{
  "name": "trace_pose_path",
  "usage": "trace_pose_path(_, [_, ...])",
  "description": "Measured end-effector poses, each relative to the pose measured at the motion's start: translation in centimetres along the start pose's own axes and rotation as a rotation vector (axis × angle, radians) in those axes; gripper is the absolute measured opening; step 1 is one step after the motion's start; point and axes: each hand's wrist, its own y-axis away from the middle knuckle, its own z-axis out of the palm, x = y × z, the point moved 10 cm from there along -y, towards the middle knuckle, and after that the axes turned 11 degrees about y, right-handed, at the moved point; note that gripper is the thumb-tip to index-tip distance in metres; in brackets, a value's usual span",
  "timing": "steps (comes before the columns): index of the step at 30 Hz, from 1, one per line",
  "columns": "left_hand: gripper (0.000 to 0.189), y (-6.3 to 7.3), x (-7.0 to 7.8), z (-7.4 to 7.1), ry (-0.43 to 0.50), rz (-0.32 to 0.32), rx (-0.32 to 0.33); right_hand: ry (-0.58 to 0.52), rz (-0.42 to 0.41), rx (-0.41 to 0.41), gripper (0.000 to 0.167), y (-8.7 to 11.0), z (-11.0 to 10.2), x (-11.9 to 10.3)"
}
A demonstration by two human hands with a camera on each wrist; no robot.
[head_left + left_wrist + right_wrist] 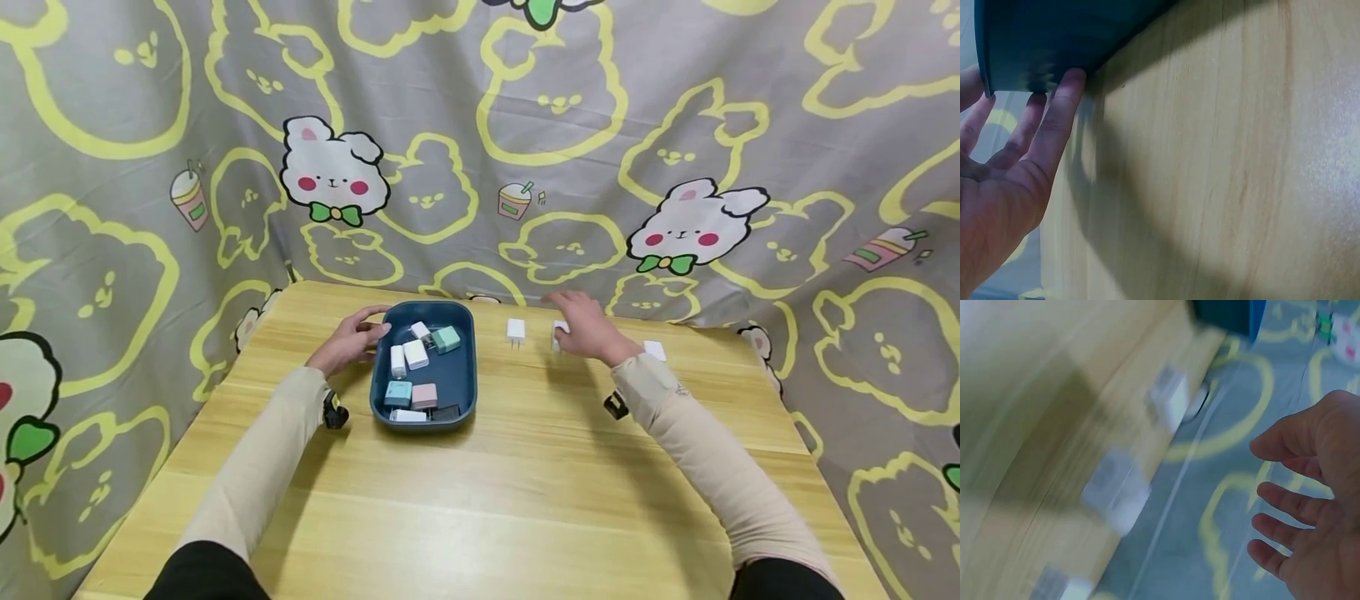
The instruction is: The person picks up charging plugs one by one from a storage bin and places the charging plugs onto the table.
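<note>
At the left side of a dark blue plastic bin (423, 423), my left hand (351, 340) holds the rim, with fingertips against the outer wall (1035, 50). Inside the bin lie several phone charger plugs: white ones (416, 354), a green one (446, 339), a light blue one (398, 392), a pink one (424, 396) and a dark one (446, 412). My right hand (588, 325) hovers with spread fingers over a white charger plug (1117, 490), holding nothing. Another white plug (516, 329) lies to its left, and a third (655, 350) to its right.
A wooden table (480, 508) carries everything. Its back edge meets a grey curtain (450, 100) with yellow outlines and cartoon rabbits, which also hangs along both sides. Dark wrist cameras (334, 411) are strapped at both wrists.
</note>
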Motion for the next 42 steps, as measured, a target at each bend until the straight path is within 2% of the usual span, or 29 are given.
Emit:
trace_pose_path(6, [0.055,0.1,0.3,0.3,-0.021,0.015,-0.004,0.016,-0.16,0.016,0.054,-0.9,-0.1,-6.9])
trace_pose_path(10, [0.054,0.1,0.1,0.2,-0.034,0.007,0.005,0.029,-0.244,-0.018,0.051,-1.1,0.8,-11.1])
trace_pose_path(14, [0.049,0.1,0.2,0.0,-0.052,0.019,0.019,0.018,-0.307,-0.068,0.044,-1.4,2.2,-14.4])
trace_pose_path(17, [0.044,0.1,0.4,0.1,-0.06,0.048,0.005,0.007,-0.363,-0.105,0.039,-1.4,3.2,-16.6])
trace_pose_path(22, [0.036,0.1,0.5,0.1,-0.067,0.075,0.002,-0.03,-0.492,-0.184,0.03,-1.0,4.9,-19.6])
trace_pose_path(25, [0.036,0.1,0.4,0.1,-0.062,0.069,0.004,-0.054,-0.533,-0.256,0.026,-0.7,5.8,-20.8])
trace_pose_path(32, [0.04,-0.2,0.4,0.3,-0.034,0.041,-0.021,-0.052,-0.529,-0.406,0.027,-0.1,7.8,-21.7])
trace_pose_path(42, [0.043,0.1,0.4,0.3,-0.007,-0.019,-0.055,-0.046,-0.504,-0.473,0.025,-0.5,8.7,-21.9])
